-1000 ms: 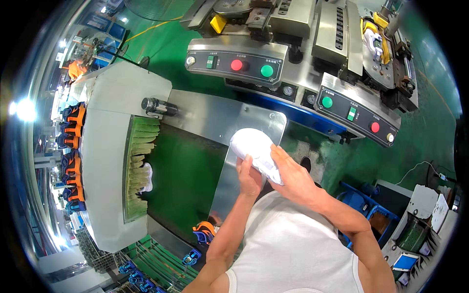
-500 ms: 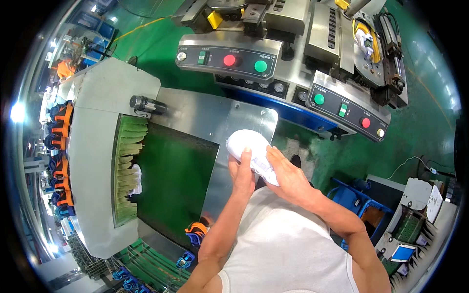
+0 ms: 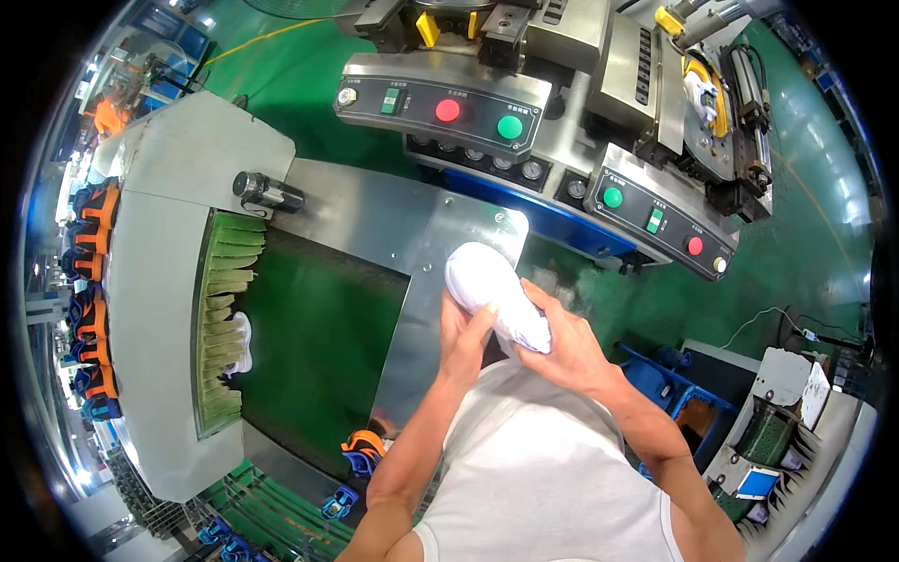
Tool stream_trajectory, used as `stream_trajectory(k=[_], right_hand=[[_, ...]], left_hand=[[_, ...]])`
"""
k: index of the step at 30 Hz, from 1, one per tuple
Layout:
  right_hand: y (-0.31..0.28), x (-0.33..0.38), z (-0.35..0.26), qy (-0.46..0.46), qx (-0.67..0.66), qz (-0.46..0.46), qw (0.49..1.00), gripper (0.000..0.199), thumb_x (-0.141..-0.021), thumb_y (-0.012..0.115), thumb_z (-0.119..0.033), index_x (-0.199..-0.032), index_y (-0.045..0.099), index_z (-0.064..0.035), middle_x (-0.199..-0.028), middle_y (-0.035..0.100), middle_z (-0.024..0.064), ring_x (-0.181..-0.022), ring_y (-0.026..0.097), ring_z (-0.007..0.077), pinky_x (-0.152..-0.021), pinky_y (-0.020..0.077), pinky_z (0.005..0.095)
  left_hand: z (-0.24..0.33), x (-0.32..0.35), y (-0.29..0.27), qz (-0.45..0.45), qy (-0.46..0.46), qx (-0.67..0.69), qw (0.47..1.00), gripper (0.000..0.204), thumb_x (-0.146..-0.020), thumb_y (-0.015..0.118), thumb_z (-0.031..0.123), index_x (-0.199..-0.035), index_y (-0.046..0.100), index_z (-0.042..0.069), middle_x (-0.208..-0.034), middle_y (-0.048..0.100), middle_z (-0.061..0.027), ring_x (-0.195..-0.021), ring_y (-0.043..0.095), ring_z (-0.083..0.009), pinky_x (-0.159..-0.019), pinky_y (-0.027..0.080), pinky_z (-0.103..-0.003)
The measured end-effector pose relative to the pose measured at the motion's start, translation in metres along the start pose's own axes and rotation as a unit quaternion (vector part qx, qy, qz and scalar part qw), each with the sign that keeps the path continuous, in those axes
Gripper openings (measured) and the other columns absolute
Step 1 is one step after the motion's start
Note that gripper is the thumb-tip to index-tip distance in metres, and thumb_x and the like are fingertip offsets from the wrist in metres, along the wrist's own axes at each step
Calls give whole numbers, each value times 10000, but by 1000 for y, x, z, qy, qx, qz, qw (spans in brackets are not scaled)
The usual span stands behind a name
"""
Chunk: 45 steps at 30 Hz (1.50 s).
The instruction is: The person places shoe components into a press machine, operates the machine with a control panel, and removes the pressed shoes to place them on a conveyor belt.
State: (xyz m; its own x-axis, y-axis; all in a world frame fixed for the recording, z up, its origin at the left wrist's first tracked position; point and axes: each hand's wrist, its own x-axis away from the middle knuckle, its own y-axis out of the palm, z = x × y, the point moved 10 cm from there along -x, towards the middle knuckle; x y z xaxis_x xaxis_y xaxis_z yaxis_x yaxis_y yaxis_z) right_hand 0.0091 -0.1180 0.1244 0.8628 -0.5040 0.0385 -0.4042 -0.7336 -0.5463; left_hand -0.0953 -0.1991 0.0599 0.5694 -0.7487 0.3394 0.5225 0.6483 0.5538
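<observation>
A white shoe upper (image 3: 482, 273) with a rounded toe is held in front of my chest, its toe pointing away and slightly left. My left hand (image 3: 463, 339) grips its left side, with the thumb laid across the top. On the other side my right hand (image 3: 567, 345) is wrapped round the narrower near end, fingers along the right edge. Both hands are closed on the upper, above the metal table edge. Another white shoe piece (image 3: 242, 342) lies on the green conveyor belt (image 3: 323, 328), partly under the strip curtain (image 3: 225, 323).
A pale housing (image 3: 159, 281) stands left of the belt. A black cylinder (image 3: 268, 192) lies on the metal table (image 3: 365, 201). Ahead is a machine with two button panels (image 3: 445, 108) (image 3: 660, 211). Blue crates (image 3: 670, 393) are at right; orange-and-blue shoe forms (image 3: 363, 452) sit at lower left.
The white upper has turned in my hands so more of its length shows. My right fingers have shifted from lying flat over it to curling round its right side. The view has shifted slightly.
</observation>
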Motion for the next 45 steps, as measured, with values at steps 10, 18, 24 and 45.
stream_trajectory(k=[10,18,24,45], right_hand=[[-16,-3,15,144,-139,-12,980,683,-730,787,-206,-1306,495,17,-1129,662,173,-1025,650,220,-903,490,330],[-3,4,17,158,-198,-36,967,673,-735,780,-223,-1298,499,15,-1090,665,169,-1003,653,225,-895,498,333],[-7,5,9,145,-164,-37,975,692,-748,762,-266,-1321,472,-6,-1090,671,219,-986,686,319,-872,526,378],[-71,25,19,143,-150,19,978,858,-750,791,-251,-1425,318,-14,-1355,522,229,-1228,556,343,-1006,464,397]], left_hand=[[4,-14,-16,-21,5,-50,998,474,-953,535,214,-1340,381,-13,-1257,513,-136,-1194,511,-215,-1035,392,-376],[17,-36,2,-52,20,-39,998,521,-949,530,254,-1366,387,-23,-1343,516,-235,-1228,545,-348,-1003,472,-460],[19,-36,9,-98,-22,-25,995,593,-925,556,238,-1414,346,-22,-1343,515,-234,-1248,529,-353,-1036,451,-458],[15,-57,100,-138,-11,35,990,554,-798,632,3,-1316,436,14,-1181,557,-183,-1098,590,-315,-986,499,-531]])
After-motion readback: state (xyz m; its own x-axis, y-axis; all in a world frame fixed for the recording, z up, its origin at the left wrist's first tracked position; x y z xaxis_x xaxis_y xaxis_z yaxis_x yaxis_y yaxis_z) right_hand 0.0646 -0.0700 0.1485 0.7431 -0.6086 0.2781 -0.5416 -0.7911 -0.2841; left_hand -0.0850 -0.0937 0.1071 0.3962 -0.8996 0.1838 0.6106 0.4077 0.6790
